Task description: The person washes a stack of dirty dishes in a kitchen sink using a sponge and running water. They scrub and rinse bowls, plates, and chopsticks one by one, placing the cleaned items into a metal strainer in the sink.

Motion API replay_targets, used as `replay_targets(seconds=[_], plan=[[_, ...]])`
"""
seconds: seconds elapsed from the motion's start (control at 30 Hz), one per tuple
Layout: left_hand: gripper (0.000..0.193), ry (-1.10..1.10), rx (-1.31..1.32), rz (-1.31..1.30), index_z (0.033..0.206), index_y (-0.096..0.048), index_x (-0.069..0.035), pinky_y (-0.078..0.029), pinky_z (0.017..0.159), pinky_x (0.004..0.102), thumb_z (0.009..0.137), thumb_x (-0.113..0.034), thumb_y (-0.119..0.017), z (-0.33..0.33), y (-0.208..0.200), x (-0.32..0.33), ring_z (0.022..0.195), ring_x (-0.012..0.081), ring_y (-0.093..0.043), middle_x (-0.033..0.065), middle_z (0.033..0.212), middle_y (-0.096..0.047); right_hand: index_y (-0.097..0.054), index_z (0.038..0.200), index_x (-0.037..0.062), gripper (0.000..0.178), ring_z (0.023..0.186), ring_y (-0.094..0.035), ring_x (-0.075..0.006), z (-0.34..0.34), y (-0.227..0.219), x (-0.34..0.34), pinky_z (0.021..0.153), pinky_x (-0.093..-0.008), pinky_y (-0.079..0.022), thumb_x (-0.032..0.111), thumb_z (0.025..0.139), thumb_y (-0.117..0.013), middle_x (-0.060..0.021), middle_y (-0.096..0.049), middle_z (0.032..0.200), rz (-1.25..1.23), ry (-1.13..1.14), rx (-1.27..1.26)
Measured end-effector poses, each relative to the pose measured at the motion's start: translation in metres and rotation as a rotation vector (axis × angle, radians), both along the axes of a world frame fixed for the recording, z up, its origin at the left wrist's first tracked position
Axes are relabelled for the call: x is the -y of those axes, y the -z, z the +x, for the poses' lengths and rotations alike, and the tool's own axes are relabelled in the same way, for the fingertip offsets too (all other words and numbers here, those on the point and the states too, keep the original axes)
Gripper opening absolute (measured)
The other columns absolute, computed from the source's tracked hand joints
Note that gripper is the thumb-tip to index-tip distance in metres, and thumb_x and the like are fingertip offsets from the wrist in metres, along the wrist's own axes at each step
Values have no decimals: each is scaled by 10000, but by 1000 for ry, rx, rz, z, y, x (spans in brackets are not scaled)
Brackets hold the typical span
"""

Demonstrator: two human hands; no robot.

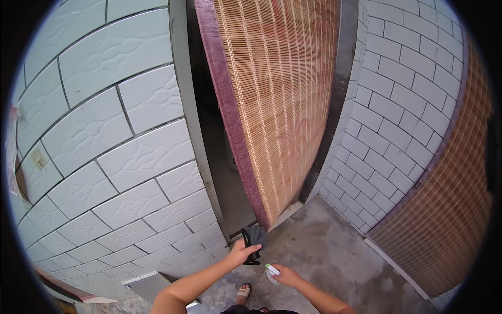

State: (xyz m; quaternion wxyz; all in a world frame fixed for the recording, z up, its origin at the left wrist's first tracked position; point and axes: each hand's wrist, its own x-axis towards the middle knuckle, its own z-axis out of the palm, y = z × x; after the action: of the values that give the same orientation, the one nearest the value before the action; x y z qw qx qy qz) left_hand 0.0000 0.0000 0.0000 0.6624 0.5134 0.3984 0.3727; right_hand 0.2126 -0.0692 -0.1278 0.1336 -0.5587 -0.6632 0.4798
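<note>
My left hand [242, 253] is closed on a crumpled dark grey and black fabric item [253, 238], whose exact kind I cannot make out. It is held up close to the lower corner of a bamboo curtain [282, 104] with a purple border, and I cannot tell whether they touch. A little to the right, my right hand [287, 276] grips a small white tube-like thing with a green end [272, 269]. Just behind that hand shows part of a round pale object [271, 278]; whether I hold it or it stands on the floor is unclear.
The curtain hangs across a doorway with a grey metal frame [196, 120]. White tiled walls [130, 152] flank it. Another bamboo curtain [434, 235] hangs on the right. Below lies a stained concrete floor [334, 251], with my sandalled foot [243, 293] and a grey flat panel [149, 288] at the left wall.
</note>
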Motion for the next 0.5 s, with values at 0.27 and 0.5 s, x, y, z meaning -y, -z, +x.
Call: replay_targets(seconds=[0.27,0.5], plan=[[337,404,149,-193,1047,-534,-3,-424,695,207,785,-191,-631,65,-26,17,793,69,-515,-3,913,-570,-317,1345,113,579,816,-587,-195,-63,42,3,753,-304,-446,191,817,-544,-123,-587,1006,-278,24,-66],[616,613,-487,11,984,-497,59,-327,827,201,698,-467,-644,66,-45,-7,985,158,-430,139,982,-476,-318,1343,93,613,933,-532,-218,-25,4,-78,824,-306,-403,137,771,-536,-144,-543,1088,17,337,-102]])
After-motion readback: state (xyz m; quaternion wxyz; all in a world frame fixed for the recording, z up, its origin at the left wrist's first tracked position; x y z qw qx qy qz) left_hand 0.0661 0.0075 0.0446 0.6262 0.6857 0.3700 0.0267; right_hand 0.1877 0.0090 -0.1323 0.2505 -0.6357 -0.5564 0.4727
